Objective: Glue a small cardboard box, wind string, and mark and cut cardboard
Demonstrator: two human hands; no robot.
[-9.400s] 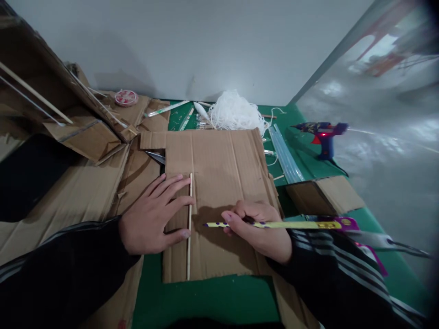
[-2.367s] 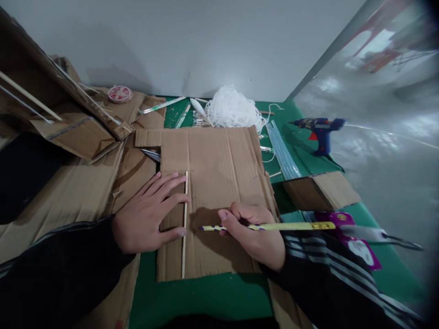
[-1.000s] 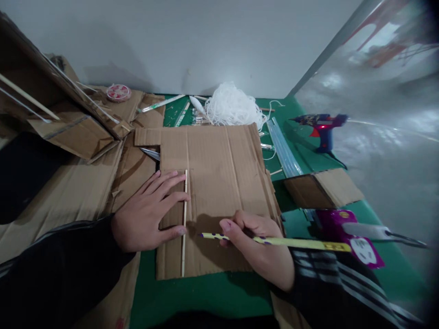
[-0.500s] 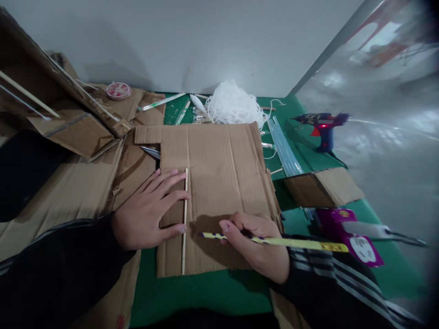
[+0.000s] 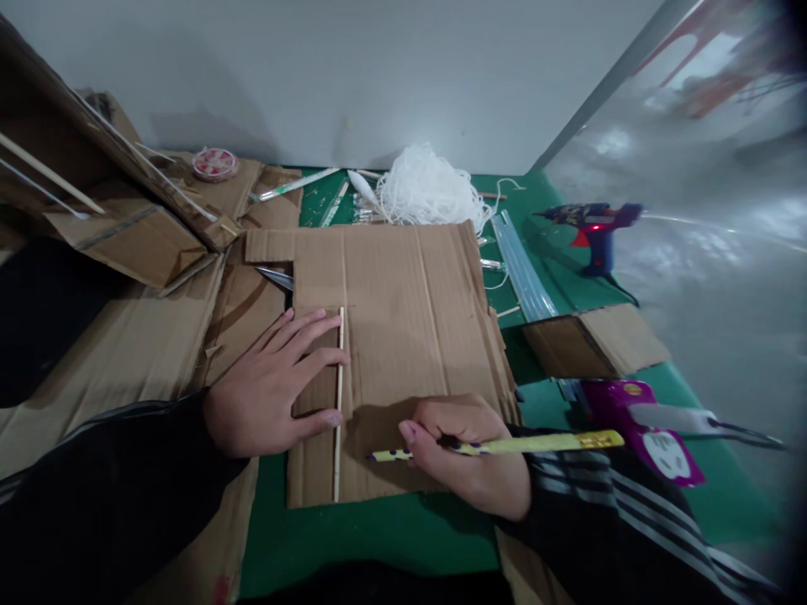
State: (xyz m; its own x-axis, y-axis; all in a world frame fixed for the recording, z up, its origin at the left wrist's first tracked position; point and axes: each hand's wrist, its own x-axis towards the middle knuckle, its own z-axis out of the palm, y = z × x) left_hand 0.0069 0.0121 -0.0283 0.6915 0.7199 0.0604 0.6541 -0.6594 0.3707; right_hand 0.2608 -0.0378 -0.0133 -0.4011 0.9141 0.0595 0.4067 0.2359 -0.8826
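Note:
A sheet of brown cardboard (image 5: 391,336) lies in front of me on the green tabletop. Along its left part runs a thin pale wooden stick (image 5: 338,454). My left hand (image 5: 274,382) rests on the sheet with its fingers spread, their tips and the thumb touching the stick. In my right hand (image 5: 470,449) a yellow pencil with dark dots (image 5: 542,445) is gripped, its tip pointing left toward the stick. The tip is close above the cardboard; whether it touches, I cannot tell. A faint line shows near the stick's top end.
A cardboard structure (image 5: 139,244) with sticks stands at the left. Behind the sheet are scissors (image 5: 277,277), partly covered, and a white string heap (image 5: 432,189). To the right lie glue sticks (image 5: 523,269), a glue gun (image 5: 593,223) with a red light, a cardboard box (image 5: 596,340) and a purple package (image 5: 621,395).
The pencil has tilted, its back end rising and its tip dropping a little lower. My left hand stays on the stick.

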